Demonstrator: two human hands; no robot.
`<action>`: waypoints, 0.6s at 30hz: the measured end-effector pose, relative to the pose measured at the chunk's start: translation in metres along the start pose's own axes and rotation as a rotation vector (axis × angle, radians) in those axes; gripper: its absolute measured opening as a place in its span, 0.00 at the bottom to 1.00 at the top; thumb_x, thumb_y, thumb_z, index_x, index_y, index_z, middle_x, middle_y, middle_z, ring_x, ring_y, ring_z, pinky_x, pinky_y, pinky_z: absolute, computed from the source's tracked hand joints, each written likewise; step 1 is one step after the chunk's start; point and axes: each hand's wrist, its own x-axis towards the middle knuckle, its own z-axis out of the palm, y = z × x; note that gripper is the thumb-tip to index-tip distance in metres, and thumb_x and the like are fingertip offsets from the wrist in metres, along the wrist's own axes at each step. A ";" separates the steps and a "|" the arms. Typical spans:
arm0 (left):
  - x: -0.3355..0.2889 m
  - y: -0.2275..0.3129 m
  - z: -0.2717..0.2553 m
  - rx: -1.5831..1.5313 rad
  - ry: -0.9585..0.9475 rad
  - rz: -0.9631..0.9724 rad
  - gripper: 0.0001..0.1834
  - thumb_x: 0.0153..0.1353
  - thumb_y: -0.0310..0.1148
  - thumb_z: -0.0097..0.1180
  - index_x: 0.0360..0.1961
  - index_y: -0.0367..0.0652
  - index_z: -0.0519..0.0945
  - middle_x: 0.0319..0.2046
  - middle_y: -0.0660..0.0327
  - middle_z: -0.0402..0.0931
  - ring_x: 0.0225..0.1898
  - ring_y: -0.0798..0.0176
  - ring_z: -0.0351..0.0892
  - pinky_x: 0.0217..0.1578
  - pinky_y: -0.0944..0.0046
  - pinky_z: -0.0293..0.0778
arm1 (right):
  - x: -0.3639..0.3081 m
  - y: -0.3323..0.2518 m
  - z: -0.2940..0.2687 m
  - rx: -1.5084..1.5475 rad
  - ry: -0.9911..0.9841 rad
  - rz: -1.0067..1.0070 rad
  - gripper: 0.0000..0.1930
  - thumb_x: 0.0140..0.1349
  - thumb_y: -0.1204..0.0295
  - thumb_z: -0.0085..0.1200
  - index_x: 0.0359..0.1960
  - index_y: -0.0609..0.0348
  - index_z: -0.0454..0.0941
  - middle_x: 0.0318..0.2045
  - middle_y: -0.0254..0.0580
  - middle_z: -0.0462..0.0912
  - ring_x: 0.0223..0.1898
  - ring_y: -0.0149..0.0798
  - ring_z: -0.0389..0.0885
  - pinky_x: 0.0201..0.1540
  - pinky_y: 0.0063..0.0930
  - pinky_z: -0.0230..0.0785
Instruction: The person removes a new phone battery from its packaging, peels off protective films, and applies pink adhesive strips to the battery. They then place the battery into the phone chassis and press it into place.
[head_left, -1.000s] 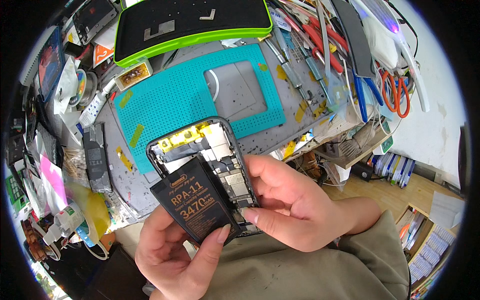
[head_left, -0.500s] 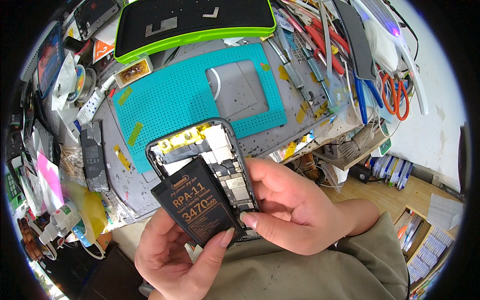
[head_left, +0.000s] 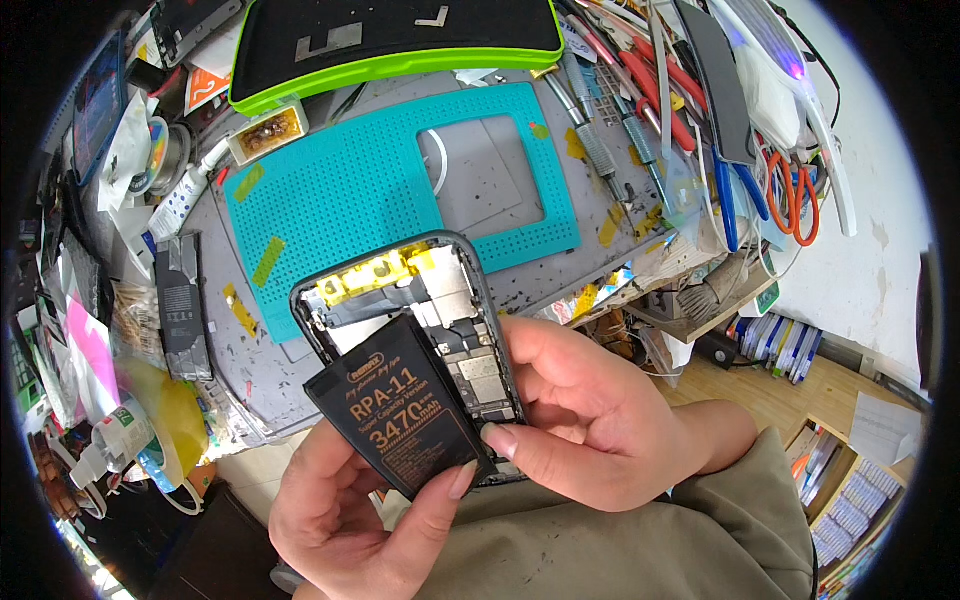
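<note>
My left hand (head_left: 365,515) grips a black phone battery (head_left: 395,415) with gold print, thumb on its lower right corner. The battery lies aslant over an opened phone (head_left: 478,375), covering the left and lower part of its inside. My right hand (head_left: 590,420) holds that phone by its right side, thumb on the lower edge near the battery. Yellow tape shows along the phone's top, with metal shields and dark parts down its right side. The fingers behind the phone and battery are partly hidden.
Beyond the phone lies a teal perforated mat (head_left: 340,200). A green-rimmed tray (head_left: 400,85) stands behind it. Another black battery (head_left: 182,310) lies at left. Screwdrivers (head_left: 595,150), pliers (head_left: 735,195) and orange-handled scissors (head_left: 795,195) crowd the right side.
The view has shifted slightly. Both hands keep their hold, and the battery stays aslant over the phone, with hardly any movement between them.
</note>
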 end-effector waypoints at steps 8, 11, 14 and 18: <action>-0.001 -0.004 -0.004 -0.001 -0.030 0.030 0.38 0.51 0.16 0.71 0.63 0.29 0.69 0.49 0.49 0.82 0.49 0.60 0.84 0.53 0.62 0.80 | 0.001 0.002 0.000 0.019 0.000 -0.002 0.32 0.69 0.90 0.40 0.73 0.70 0.47 0.63 0.53 0.71 0.66 0.37 0.70 0.64 0.29 0.65; -0.001 -0.002 -0.005 0.014 -0.037 0.007 0.38 0.51 0.16 0.71 0.63 0.29 0.68 0.49 0.48 0.82 0.49 0.60 0.84 0.53 0.62 0.80 | 0.000 0.006 -0.002 0.036 -0.017 -0.013 0.33 0.69 0.90 0.39 0.74 0.70 0.45 0.64 0.54 0.71 0.67 0.38 0.69 0.65 0.31 0.64; -0.002 -0.003 -0.004 -0.008 -0.030 0.014 0.38 0.51 0.16 0.71 0.64 0.29 0.68 0.50 0.48 0.82 0.49 0.60 0.84 0.53 0.61 0.80 | 0.001 0.007 -0.002 0.033 -0.028 -0.031 0.34 0.68 0.90 0.39 0.74 0.70 0.43 0.65 0.55 0.69 0.68 0.40 0.68 0.66 0.32 0.63; -0.002 -0.004 -0.005 -0.001 -0.034 0.026 0.39 0.51 0.16 0.71 0.64 0.29 0.68 0.50 0.48 0.82 0.50 0.60 0.84 0.53 0.61 0.80 | -0.001 0.009 -0.005 -0.020 -0.043 -0.051 0.36 0.68 0.90 0.39 0.75 0.69 0.38 0.67 0.58 0.66 0.70 0.41 0.66 0.67 0.33 0.61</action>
